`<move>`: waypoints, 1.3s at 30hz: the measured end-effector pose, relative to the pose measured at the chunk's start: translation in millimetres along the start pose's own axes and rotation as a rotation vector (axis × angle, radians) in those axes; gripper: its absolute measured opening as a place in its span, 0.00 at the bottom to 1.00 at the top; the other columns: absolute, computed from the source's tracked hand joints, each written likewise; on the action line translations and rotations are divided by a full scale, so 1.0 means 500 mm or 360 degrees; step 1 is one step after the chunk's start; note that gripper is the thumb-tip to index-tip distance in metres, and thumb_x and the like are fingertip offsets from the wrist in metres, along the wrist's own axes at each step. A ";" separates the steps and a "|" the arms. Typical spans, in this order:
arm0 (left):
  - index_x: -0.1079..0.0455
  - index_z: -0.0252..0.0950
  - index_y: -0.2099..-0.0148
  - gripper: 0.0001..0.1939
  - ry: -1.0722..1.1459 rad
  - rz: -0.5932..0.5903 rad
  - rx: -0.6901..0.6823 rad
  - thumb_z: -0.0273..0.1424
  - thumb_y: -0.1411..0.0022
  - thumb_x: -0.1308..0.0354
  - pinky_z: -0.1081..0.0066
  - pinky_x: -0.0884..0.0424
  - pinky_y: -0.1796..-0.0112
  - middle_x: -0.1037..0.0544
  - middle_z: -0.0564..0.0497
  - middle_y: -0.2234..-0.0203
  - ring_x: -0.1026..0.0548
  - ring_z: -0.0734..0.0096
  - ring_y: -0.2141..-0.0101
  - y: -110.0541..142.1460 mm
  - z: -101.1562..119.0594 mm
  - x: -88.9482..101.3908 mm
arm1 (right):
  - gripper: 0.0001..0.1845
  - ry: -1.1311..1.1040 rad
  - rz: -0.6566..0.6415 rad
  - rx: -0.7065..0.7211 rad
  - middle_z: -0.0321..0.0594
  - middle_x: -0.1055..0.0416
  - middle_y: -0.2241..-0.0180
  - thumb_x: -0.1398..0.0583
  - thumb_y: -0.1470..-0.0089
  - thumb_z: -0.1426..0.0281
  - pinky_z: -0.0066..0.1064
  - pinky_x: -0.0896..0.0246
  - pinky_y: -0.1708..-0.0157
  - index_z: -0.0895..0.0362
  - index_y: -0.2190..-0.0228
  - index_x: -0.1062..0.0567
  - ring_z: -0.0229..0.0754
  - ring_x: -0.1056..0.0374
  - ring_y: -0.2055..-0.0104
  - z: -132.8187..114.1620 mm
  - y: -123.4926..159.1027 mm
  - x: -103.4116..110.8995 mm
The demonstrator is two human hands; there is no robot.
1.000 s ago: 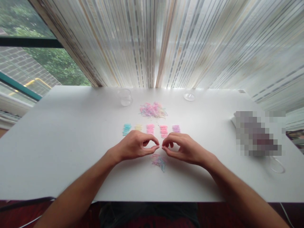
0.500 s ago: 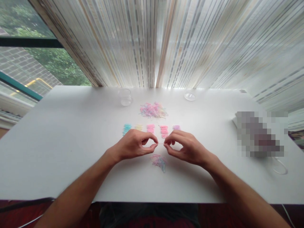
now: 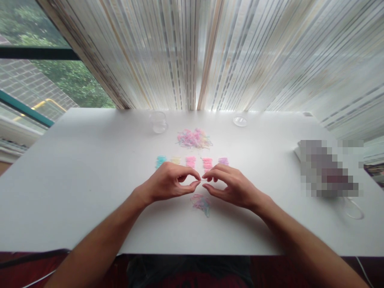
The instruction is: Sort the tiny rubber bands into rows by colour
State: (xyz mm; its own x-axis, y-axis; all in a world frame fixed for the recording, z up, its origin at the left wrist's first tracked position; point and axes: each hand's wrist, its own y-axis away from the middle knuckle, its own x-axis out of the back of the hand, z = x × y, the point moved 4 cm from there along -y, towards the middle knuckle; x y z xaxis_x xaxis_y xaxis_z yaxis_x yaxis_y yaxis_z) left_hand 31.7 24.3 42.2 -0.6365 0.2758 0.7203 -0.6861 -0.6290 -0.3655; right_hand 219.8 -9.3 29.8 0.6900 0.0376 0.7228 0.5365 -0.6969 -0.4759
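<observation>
My left hand (image 3: 171, 182) pinches a thin, pale rubber band (image 3: 203, 179) between thumb and index finger. Facing it, my right hand (image 3: 229, 184) has its thumb and index finger apart, the fingertips close to the band's free end. Beyond both hands lie small colour groups of rubber bands: turquoise (image 3: 161, 161), yellow (image 3: 175, 160), pink (image 3: 191, 161), coral pink (image 3: 207, 162) and purple (image 3: 223, 161). My hands partly cover some of them. Below the hands is a small loose heap of mixed bands (image 3: 201, 205).
A larger pile of mixed rubber bands (image 3: 195, 139) lies farther back on the white table (image 3: 90, 160). Behind it stand a clear round container (image 3: 159, 123) on the left and a clear lid (image 3: 240, 121) on the right. A blurred-out object (image 3: 327, 170) with a white cord sits at the right.
My right thumb and index finger have parted from their pinch, and the stretched band has slackened. My right hand has shifted slightly left; the left one still pinches.
</observation>
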 end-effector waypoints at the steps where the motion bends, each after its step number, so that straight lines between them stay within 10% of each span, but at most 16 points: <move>1: 0.21 0.37 0.63 0.05 0.0003 -0.0001 -0.0003 0.26 0.40 0.38 0.79 0.44 0.77 0.40 0.60 0.83 0.44 0.80 0.80 0.000 0.000 0.000 | 0.02 0.0000 0.0008 0.0009 0.39 0.26 0.69 0.39 0.39 0.72 0.29 0.35 0.68 0.56 0.62 0.26 0.39 0.31 0.69 0.000 0.000 -0.001; 39: 0.21 0.36 0.64 0.05 -0.0088 0.0084 0.0040 0.29 0.40 0.38 0.79 0.44 0.78 0.40 0.61 0.84 0.45 0.81 0.82 0.003 -0.013 0.004 | 0.05 0.0137 0.0214 0.0056 0.38 0.27 0.73 0.41 0.39 0.75 0.30 0.36 0.70 0.55 0.67 0.26 0.39 0.32 0.71 -0.004 -0.005 0.009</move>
State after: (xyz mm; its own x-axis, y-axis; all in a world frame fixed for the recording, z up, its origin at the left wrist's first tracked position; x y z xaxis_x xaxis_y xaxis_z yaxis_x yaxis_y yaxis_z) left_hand 26.8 28.7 39.2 -0.6507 0.2018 0.7320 -0.6426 -0.6599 -0.3894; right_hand 220.4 -9.0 35.2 0.7132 -0.1167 0.6911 0.4600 -0.6661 -0.5872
